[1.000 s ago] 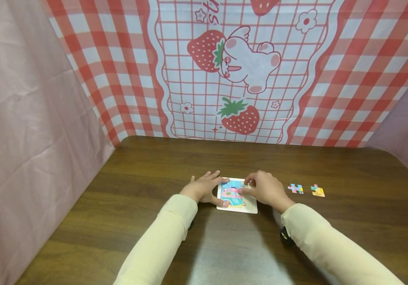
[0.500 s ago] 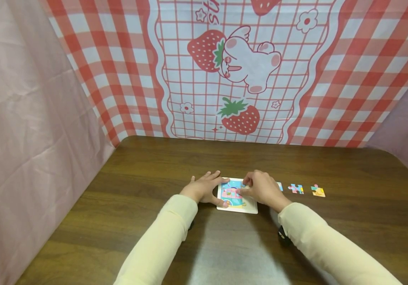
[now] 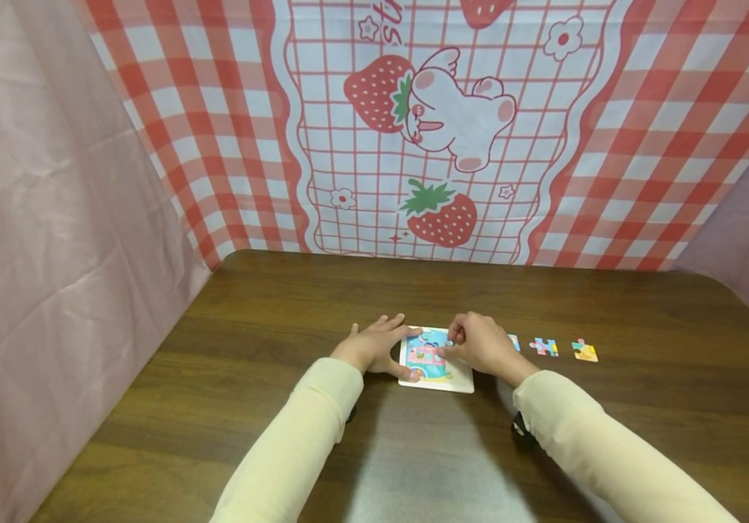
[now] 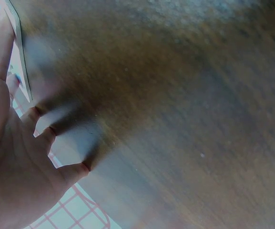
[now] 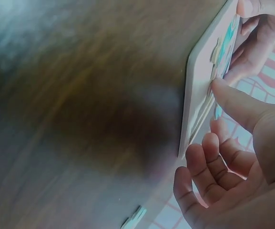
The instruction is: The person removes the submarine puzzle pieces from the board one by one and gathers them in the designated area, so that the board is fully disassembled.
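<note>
A small jigsaw board (image 3: pixel 460 380) with a pale frame lies on the table in the head view, its left side filled with blue and pink picture pieces. My left hand (image 3: pixel 370 346) spreads over its left edge, thumb and forefinger on the frame and the other fingers fanned out. At the board's right side my right hand (image 3: pixel 487 346) pinches a puzzle piece (image 5: pixel 218 111) between thumb and forefinger, right at the pieces in the board. Its remaining fingers are curled in the right wrist view. Much of the pinched piece is hidden by the fingers.
To the right of the board lie loose puzzle pieces: a pink and blue one (image 3: pixel 545 347), a yellow and green one (image 3: pixel 585 350), and another (image 3: pixel 513 341) partly behind my right hand. A checked strawberry cloth (image 3: pixel 341 225) hangs behind the wooden table (image 3: pixel 269 305).
My right hand has shifted slightly left over the board, uncovering part of a loose piece behind it. The left hand stays in place.
</note>
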{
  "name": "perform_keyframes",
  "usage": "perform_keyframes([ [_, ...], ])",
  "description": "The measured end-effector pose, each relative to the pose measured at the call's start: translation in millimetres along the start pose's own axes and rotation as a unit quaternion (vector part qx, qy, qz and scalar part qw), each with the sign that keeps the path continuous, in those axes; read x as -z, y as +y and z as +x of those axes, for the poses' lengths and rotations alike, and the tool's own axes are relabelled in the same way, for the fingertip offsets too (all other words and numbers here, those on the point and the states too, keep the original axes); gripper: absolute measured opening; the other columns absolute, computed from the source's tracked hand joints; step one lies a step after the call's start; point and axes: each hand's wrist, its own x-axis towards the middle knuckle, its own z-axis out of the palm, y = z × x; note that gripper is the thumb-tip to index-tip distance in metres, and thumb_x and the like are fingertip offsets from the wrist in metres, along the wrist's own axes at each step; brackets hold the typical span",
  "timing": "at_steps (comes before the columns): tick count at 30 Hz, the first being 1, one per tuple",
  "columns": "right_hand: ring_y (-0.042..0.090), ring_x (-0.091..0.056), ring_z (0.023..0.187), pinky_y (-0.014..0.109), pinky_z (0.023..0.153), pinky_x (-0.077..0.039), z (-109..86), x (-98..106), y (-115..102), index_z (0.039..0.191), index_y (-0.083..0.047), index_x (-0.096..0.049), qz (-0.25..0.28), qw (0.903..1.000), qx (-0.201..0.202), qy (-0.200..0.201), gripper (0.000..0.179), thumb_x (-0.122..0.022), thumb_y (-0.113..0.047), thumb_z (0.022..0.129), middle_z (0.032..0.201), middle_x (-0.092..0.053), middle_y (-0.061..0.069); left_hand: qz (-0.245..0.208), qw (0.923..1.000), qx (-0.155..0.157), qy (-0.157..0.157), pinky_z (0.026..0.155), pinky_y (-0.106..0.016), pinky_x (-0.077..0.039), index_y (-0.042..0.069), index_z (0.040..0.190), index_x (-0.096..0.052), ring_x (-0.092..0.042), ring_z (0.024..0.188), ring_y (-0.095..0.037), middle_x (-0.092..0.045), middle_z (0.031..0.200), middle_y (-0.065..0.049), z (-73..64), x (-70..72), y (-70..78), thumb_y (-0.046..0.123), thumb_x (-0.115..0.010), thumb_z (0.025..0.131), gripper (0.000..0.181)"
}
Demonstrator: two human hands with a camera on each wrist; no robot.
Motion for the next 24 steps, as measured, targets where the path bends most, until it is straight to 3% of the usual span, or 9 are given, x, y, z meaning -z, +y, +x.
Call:
perform_keyframes([
  [7, 0.017, -0.054, 0.07, 0.032, 0.058, -0.043, -3.9, 4.3, 5.2, 0.082, -0.011, -0.065, -0.031, 0.9994, -0.01, -0.01, 0.031, -0.087, -0.034, 0.081, 0.08, -0.059, 0.001, -0.004, 1.0, 0.002, -0.003, 0.122, -0.061, -0.003, 0.037, 0.16, -0.032, -0.004, 0.157, -0.021, -0.01, 0.171, 0.005, -1.3, 0.9, 0.6, 0.054, -0.075, 0.088, 0.086],
  [15, 0.019, -0.056, 0.077, 0.035, 0.062, -0.047, -4.8, 4.8, 8.2, 0.097, -0.01, -0.075, -0.029, 0.9995, 0.009, -0.008, 0.031, -0.087, -0.033, 0.081, 0.089, -0.06, 0.004, -0.007, 1.0, 0.002, 0.0, 0.122, -0.062, -0.003, 0.036, 0.16, -0.033, -0.005, 0.157, -0.022, -0.011, 0.171, 0.005, -2.5, 0.7, 0.5, 0.053, -0.075, 0.087, 0.085],
  [24, 0.019, -0.053, 0.077, 0.034, 0.065, -0.044, -2.5, 7.9, 10.3, 0.103, -0.009, -0.076, -0.01, 0.9964, 0.078, -0.032, 0.026, -0.086, -0.022, 0.083, 0.088, -0.056, 0.006, -0.008, 1.0, -0.001, -0.002, 0.122, -0.062, -0.003, 0.035, 0.16, -0.033, -0.005, 0.157, -0.022, -0.011, 0.171, 0.004, -2.8, 1.6, 0.4, 0.052, -0.075, 0.087, 0.085],
])
